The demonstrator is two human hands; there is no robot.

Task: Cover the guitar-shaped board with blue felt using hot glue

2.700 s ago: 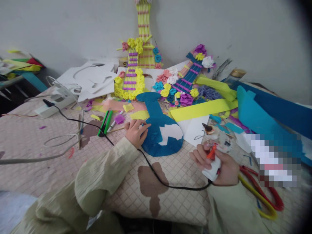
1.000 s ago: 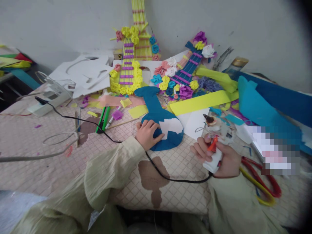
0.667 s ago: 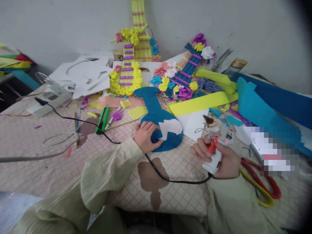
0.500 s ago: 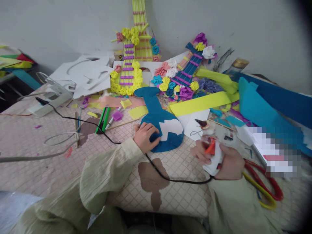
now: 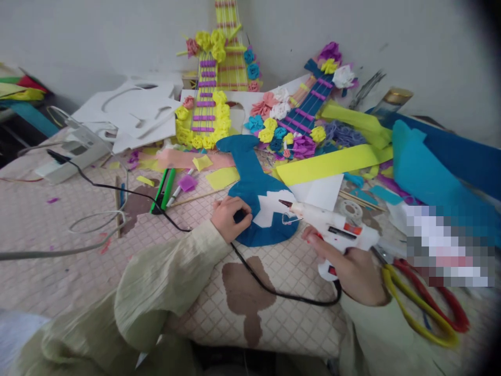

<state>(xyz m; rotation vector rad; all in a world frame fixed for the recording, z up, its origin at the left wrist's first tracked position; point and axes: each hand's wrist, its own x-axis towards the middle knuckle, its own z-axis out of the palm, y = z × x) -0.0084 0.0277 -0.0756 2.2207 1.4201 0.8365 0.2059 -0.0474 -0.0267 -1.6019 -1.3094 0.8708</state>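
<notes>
A blue guitar-shaped piece lies on the patterned table cover, with a bare white patch on its round body. My left hand rests at the left edge of that body, thumb and forefinger curled together over the blue surface; whether anything thin is pinched there is hidden. My right hand is wrapped round the handle of a white glue gun. The gun's dark nozzle points left, over the white patch, and a thin wire stand hangs below its front.
Scissors lie beside my right wrist. A black cord loops across the front. Behind stand a yellow decorated guitar and a blue one; a green cutter and a power strip lie left.
My right hand has turned the glue gun sideways and brought its nozzle left over the blue piece. The fingers of my left hand have curled in. The view has shifted slightly.
</notes>
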